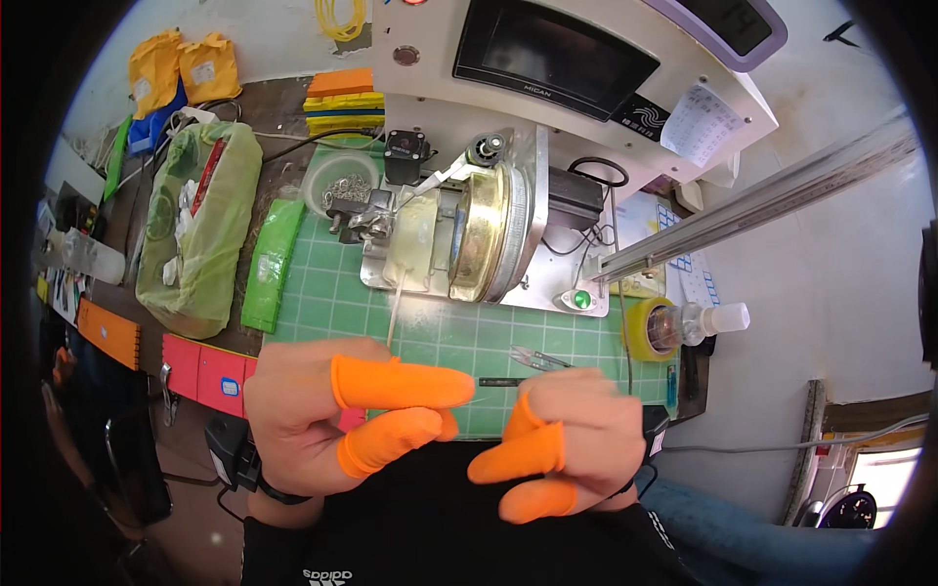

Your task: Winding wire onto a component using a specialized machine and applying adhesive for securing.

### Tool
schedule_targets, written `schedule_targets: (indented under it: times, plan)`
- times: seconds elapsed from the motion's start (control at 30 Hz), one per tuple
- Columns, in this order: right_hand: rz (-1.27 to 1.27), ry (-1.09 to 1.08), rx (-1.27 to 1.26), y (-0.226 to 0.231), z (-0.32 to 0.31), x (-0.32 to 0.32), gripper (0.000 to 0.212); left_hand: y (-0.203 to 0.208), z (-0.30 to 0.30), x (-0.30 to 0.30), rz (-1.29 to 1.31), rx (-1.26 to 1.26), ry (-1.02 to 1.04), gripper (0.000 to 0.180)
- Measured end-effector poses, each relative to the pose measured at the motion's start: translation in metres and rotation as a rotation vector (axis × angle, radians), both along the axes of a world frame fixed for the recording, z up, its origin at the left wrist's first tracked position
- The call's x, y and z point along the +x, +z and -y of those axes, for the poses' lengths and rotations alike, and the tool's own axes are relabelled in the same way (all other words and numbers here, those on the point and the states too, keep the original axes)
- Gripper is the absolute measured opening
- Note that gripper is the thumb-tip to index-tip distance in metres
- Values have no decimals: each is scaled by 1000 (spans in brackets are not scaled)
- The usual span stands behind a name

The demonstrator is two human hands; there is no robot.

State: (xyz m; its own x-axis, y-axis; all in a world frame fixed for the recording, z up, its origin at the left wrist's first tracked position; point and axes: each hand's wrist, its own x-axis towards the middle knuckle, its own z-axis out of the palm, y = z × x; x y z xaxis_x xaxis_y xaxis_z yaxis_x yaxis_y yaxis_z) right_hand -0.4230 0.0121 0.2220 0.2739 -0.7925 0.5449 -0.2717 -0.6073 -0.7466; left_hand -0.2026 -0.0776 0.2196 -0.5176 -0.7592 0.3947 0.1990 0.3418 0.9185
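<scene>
My left hand (pixel 332 415), with orange finger cots, is above the mat's near edge, its thumb and index finger pressed together. Whatever they pinch, if anything, is too small to see. Beside it, my right hand (pixel 572 444), also in orange cots, has its fingers curled inward; I cannot make out anything in them. A thin pale stick (pixel 396 313) runs from the machine's front to behind my left hand. Between the hands shows part of a narrow black tool (pixel 498 382). Small thread snips (pixel 537 359) lie just beyond my right hand.
Ahead stands a bench machine with a brass-coloured wheel (pixel 479 234) and a dark screen (pixel 552 63). A bowl of small metal pieces (pixel 342 181) sits left of it. A bag-lined bin (pixel 200 234) is farther left. Yellow tape (pixel 640 327) and a clear bottle (pixel 699 322) stand right.
</scene>
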Motion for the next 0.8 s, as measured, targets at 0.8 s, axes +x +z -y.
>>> schedule_targets:
  times: [0.8]
  plan:
    - [-29,32,-140,15,4,27,33,-42,3,7,451,-726,-40,14]
